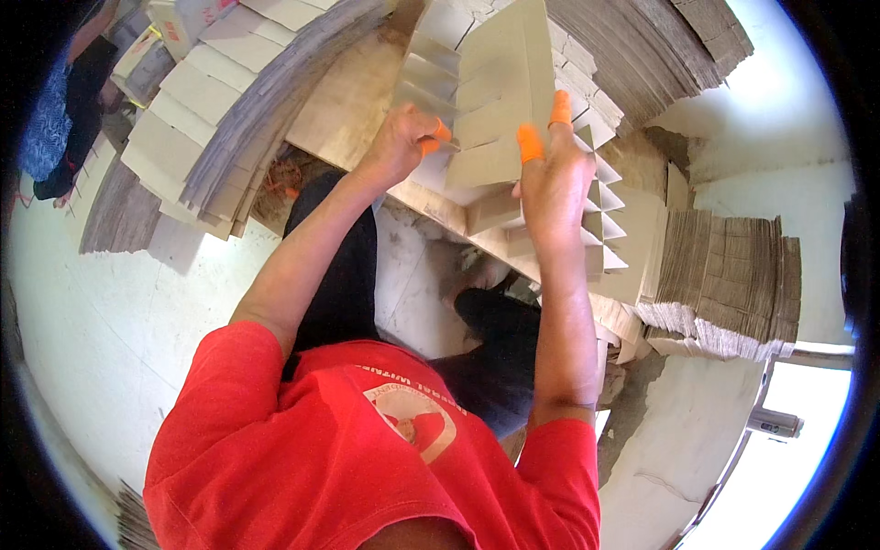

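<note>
A slotted greyish cardboard sheet [500, 87] stands tilted above a cardboard divider grid [600, 206], whose crossed strips stick out to the right and at the upper left. My right hand [557, 179] grips the sheet by its right edge, with orange finger covers on two fingers laid along it. At the sheet's left side my left hand [403, 145] is closed in a pinch on cardboard, its fingertips also in orange covers. Whether that pinch is on the sheet or on a strip of the grid is hard to make out. The sheet hides part of the grid.
A wooden board [344, 101] lies under the work. Stacked cardboard strips [211, 101] rise at the left, with another stack [724, 275] at the right and more piles [642, 50] at the far right. Another person's patterned blue clothing [46, 124] shows at the far left.
</note>
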### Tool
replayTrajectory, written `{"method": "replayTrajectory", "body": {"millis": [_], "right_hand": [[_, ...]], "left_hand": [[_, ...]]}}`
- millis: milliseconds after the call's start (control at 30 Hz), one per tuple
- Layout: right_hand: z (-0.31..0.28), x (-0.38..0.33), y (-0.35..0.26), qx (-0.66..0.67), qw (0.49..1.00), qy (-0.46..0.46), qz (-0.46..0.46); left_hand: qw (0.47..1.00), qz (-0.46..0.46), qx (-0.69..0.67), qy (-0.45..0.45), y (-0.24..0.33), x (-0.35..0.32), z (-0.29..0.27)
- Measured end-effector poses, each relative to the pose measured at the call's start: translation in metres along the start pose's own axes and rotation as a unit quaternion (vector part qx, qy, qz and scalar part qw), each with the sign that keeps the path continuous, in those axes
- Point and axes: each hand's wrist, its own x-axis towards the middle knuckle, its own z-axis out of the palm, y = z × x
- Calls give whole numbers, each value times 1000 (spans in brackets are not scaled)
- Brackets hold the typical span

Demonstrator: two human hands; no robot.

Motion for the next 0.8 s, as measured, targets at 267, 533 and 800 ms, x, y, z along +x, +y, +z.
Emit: {"method": "replayTrajectory", "body": {"millis": [267, 533, 800], "right_hand": [[7, 6, -3, 23, 999, -17, -35], [43, 14, 11, 5, 995, -80, -60], [58, 7, 19, -56, 983, -147, -93]], "left_hand": [[998, 49, 21, 13, -4, 3, -2], [999, 45, 23, 10, -2, 6, 3], [998, 47, 32, 7, -5, 7, 5]]}}
